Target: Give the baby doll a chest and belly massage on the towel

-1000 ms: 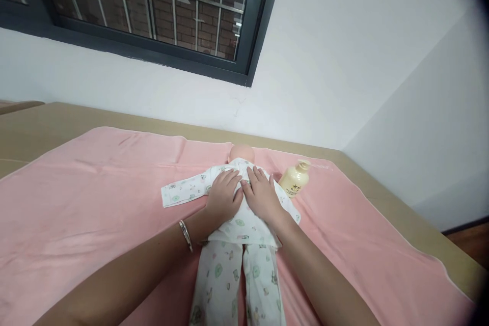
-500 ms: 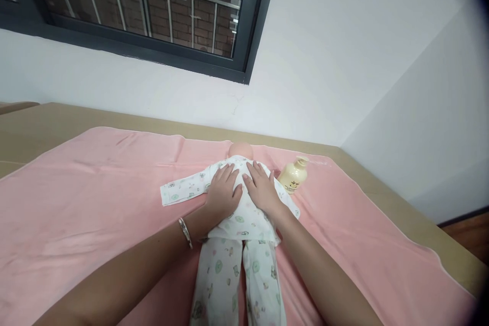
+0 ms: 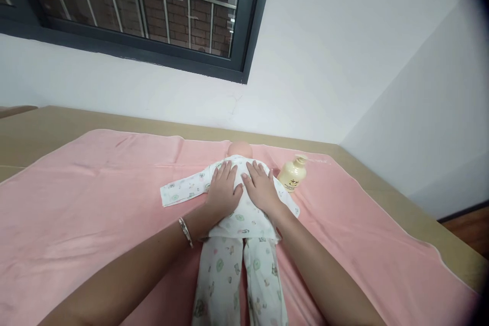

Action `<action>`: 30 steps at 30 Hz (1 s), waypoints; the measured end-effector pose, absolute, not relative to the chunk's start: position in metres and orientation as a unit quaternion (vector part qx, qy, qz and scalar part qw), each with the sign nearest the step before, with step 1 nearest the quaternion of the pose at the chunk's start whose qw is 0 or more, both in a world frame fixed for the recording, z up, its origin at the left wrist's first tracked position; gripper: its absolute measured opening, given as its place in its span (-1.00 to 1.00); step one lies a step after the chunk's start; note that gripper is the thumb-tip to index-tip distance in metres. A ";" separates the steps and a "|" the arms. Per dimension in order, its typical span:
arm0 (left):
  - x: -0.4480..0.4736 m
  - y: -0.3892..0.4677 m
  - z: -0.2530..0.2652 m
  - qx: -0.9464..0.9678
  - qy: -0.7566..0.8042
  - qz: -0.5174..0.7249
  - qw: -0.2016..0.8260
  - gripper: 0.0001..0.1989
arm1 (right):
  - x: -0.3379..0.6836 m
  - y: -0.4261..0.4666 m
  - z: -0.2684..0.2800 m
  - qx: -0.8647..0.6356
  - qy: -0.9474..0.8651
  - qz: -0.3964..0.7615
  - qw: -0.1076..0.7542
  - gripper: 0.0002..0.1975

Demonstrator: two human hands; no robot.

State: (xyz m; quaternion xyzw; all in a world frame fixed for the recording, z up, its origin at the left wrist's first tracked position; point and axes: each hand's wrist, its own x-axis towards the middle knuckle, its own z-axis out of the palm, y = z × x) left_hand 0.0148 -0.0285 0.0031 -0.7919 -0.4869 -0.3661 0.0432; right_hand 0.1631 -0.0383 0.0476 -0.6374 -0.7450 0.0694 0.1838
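A baby doll [image 3: 240,224] in white patterned pyjamas lies on a pink blanket [image 3: 126,178], its bald head at the far end and its legs toward me. My left hand [image 3: 223,191] rests flat on the left side of its upper body, fingers stretched out. On the right side, my right hand [image 3: 262,188] lies flat in the same way, the thumbs pointing toward each other with a gap between. Just right of the doll is a cream pump bottle [image 3: 293,174] with dark lettering. The doll's left-hand sleeve extends sideways; its face is not visible.
The blanket covers much of a tan surface [image 3: 76,117] that meets a white wall [image 3: 305,61]. A dark-framed window [image 3: 160,5] with bars is set in that wall. Another wall [image 3: 439,112] stands to the right.
Both hands stay on the doll's upper body, with hardly any movement. The whole view has shifted very slightly.
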 end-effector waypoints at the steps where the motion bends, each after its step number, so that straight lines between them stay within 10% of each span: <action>1: 0.014 -0.028 0.003 -0.799 -0.480 -0.361 0.045 -0.50 | 0.165 -0.036 0.046 -0.631 -0.748 0.078 0.188 -0.38; 15: 0.015 -0.042 0.011 -0.746 -0.451 -0.467 0.145 -0.81 | 0.136 -0.075 0.065 -0.647 -0.747 -0.035 0.152 -0.46; 30: 0.016 -0.030 0.002 -0.784 -0.493 -0.375 0.025 -0.51 | 0.147 -0.051 0.039 -0.665 -0.710 0.036 0.230 -0.41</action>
